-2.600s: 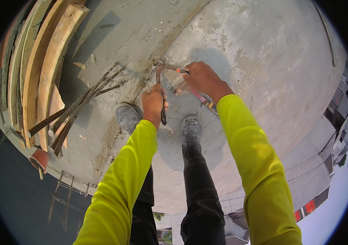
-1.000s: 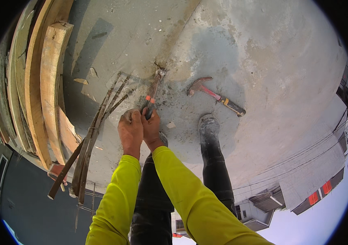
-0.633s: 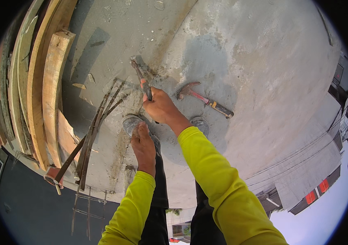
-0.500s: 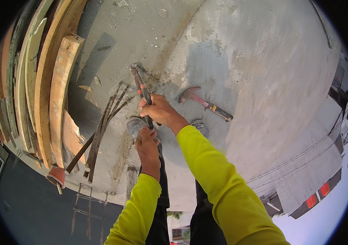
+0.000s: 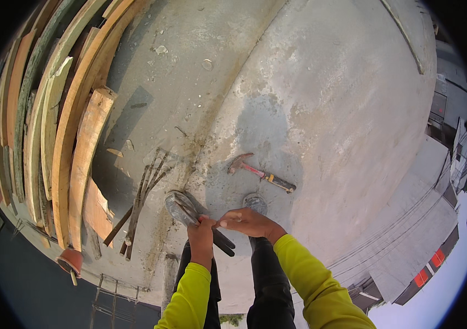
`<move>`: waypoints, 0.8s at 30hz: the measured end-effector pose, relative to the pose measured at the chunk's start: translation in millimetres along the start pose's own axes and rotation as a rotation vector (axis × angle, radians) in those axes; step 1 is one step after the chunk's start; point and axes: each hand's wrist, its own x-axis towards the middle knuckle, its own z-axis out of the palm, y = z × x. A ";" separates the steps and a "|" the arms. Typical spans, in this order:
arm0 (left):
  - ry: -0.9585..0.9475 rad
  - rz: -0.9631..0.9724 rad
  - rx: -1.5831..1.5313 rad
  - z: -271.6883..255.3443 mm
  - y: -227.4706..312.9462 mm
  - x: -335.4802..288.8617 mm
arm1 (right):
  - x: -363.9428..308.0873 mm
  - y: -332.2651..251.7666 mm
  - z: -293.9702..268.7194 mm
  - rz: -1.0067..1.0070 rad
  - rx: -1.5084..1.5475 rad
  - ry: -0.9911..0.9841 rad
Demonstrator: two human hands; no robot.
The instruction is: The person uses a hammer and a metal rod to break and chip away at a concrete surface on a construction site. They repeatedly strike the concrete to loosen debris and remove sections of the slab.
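My left hand [image 5: 200,239] is closed around a pair of pincers [image 5: 224,241], held low in front of my legs. Its dark handles stick out past the hand toward the lower right, and its metal end reaches over my left shoe. My right hand [image 5: 251,222] comes in from the right with its fingers and thumb drawn together, the tips meeting the left fingers. Whatever lies between those tips is too small to make out. A claw hammer [image 5: 262,173] with a red shaft and a black and yellow grip rests on the concrete just beyond my shoes.
Long wooden boards [image 5: 71,142] are stacked along the left. Several thin rods [image 5: 141,204] lie beside them, near a reddish-brown bucket [image 5: 71,260]. Rebar [image 5: 114,299] stands at the lower left edge. Rubble bits are scattered on the concrete floor [image 5: 343,126].
The pincers have come down and back from the floor toward my legs, now in my left hand. My right hand has let go of them and moved lower right. The view has shifted.
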 end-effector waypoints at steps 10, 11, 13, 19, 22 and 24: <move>-0.203 -0.024 0.029 -6.9 5.2 -30.3 | 63.8 109.3 -69.4 0.165 -0.692 0.875; -0.197 -0.011 0.088 -7.7 1.5 -40.3 | 56.1 105.4 -58.1 0.172 -0.597 0.826; -0.201 -0.009 0.127 -6.8 -4.1 -66.0 | 36.5 94.3 -32.2 0.157 -0.245 0.800; -0.307 -0.082 0.228 -35.6 10.8 -185.5 | -106.4 33.5 23.7 0.069 0.154 0.776; -0.356 -0.007 0.332 -67.6 36.7 -241.2 | -210.5 2.2 47.2 0.097 0.352 0.790; -0.371 0.094 0.342 -79.8 58.3 -265.5 | -269.8 -12.3 55.5 0.116 0.298 0.888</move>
